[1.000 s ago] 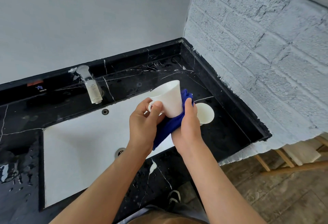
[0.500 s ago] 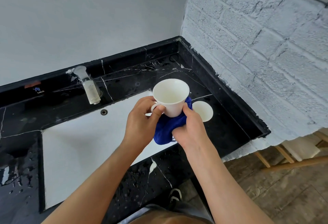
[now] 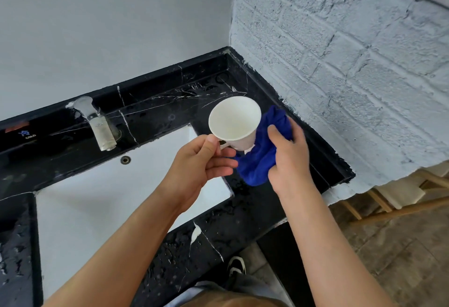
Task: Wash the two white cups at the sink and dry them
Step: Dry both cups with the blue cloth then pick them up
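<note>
The left hand [image 3: 204, 161], pinching the handle, had tipped the cup [image 3: 234, 122] mouth-up at twelve o'clock, while the right hand [image 3: 289, 158], clutching the cloth [image 3: 260, 158], wiped its base, drying nearly done.

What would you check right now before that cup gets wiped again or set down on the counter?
1. Hold on the cup: ok. The left hand pinches it at the handle.
2. Cloth ready: ok. The right hand grips the blue cloth, which presses on the cup's lower right side.
3. Inside of the cup clean: ok. It looks plain white, no marks showing.
4. Cup fully dry: cannot tell. Drops would be too small to see.
5. Dry spot for setting it down: not ok. The black counter near the sink is speckled with water.
6. Second cup: cannot tell. It is out of sight.
</note>
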